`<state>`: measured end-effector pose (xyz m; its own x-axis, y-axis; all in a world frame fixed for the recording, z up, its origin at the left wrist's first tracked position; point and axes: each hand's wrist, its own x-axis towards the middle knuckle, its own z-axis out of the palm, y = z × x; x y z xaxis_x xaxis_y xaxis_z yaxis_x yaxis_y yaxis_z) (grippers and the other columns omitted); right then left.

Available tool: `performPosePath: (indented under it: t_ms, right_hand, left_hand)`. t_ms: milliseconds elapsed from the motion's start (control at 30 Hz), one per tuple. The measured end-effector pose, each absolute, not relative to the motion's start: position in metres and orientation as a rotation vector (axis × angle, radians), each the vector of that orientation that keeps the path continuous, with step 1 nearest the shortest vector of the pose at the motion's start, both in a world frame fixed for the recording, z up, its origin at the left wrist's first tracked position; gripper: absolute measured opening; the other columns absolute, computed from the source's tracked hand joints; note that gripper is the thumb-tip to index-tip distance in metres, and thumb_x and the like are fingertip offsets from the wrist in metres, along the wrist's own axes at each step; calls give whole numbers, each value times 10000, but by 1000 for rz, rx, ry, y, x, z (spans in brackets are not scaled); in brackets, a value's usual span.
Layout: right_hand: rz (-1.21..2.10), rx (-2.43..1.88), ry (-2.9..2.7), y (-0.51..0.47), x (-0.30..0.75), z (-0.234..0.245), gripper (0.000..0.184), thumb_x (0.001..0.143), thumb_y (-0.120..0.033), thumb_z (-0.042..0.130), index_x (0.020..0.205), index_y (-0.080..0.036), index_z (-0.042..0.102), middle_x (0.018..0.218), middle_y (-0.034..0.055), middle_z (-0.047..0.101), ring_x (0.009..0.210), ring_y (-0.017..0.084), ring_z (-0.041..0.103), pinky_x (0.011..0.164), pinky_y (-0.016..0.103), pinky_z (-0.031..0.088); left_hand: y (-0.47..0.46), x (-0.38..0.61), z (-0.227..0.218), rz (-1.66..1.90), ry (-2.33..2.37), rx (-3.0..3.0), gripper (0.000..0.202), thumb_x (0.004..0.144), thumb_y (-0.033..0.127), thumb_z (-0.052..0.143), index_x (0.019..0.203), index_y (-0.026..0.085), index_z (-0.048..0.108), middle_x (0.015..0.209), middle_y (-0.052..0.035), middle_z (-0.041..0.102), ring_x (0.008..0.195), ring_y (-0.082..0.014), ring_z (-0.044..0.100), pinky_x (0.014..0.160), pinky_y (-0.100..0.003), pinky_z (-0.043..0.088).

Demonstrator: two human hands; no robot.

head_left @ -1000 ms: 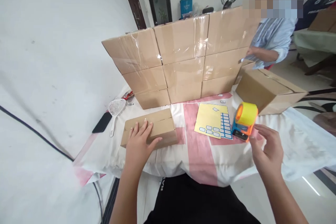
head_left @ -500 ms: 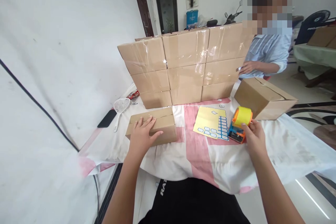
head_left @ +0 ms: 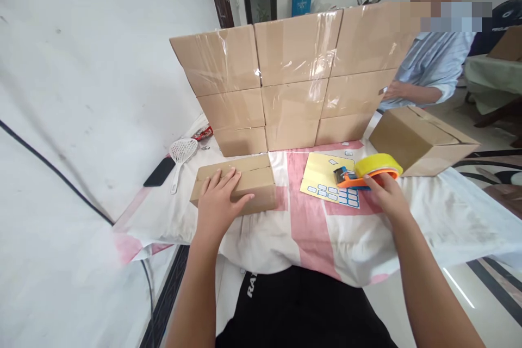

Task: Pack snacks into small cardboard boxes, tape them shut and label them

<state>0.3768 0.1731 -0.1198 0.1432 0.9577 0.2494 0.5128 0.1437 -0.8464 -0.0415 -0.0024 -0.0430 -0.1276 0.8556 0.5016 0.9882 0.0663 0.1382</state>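
Observation:
My left hand [head_left: 220, 196] lies with fingers spread on top of a closed cardboard box [head_left: 261, 182] at the near left of the table. In my right hand [head_left: 385, 193] is a tape dispenser [head_left: 377, 167], orange and blue with a yellow roll of tape. It is tilted on its side, its dark cutting end pointing left above a yellow sheet of stickers [head_left: 320, 171]. The palm side of my right hand is hidden.
A wall of stacked, taped cardboard boxes [head_left: 293, 81] stands behind. One more box [head_left: 424, 141] sits at the right, near a person [head_left: 432, 65] in a light shirt. A white slotted spoon [head_left: 181, 155] and a black phone-like slab [head_left: 159, 172] lie at left on the tablecloth [head_left: 310, 234].
My right hand has turned the tape dispenser from upright to lying sideways, its cutting end swinging left over the sticker sheet. My left hand stays on the box. The view has tipped downward.

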Motion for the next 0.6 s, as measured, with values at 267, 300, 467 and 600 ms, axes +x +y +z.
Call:
performPosePath:
  t_ms: [267,300,467,600]
  right_hand:
    - [528,-1607,-1236,168,340,-102,468,797,-637,628,776,-169,645,839,133,714,845,311,672,814,457,513]
    - [485,-1599,-1224,166,335,-100,459,793,-630,625,734,-175,621,789,123,697,802,301,663,788,449,514]
    - [566,-1231,-1303,141,295,-88,438,825,-603,648,801,-165,646,842,117,733,821,281,688,767,395,543]
    - [950,-874,-1297,112,246,-68,440,845,-587,682,938,-158,685,944,124,771,849,271,733,757,375,584]
  left_hand:
    - [-4,-35,-33,-710,-2135,-1778,516,832,513,714,1265,233,717,1393,-150,591,1282,-412,515,1099,-579,401]
    - [-4,-34,-33,-710,-2136,-1769,506,828,515,716,1249,235,728,1385,-154,590,1283,-420,502,1094,-589,396]
    - [-3,-32,-31,-712,-2130,-1736,473,849,543,689,1216,248,741,1426,-155,559,1319,-425,455,1140,-643,308]
    - [-9,-20,-35,-831,-2105,-1659,435,896,510,647,1234,245,721,1510,-142,492,1385,-435,393,1149,-668,275]
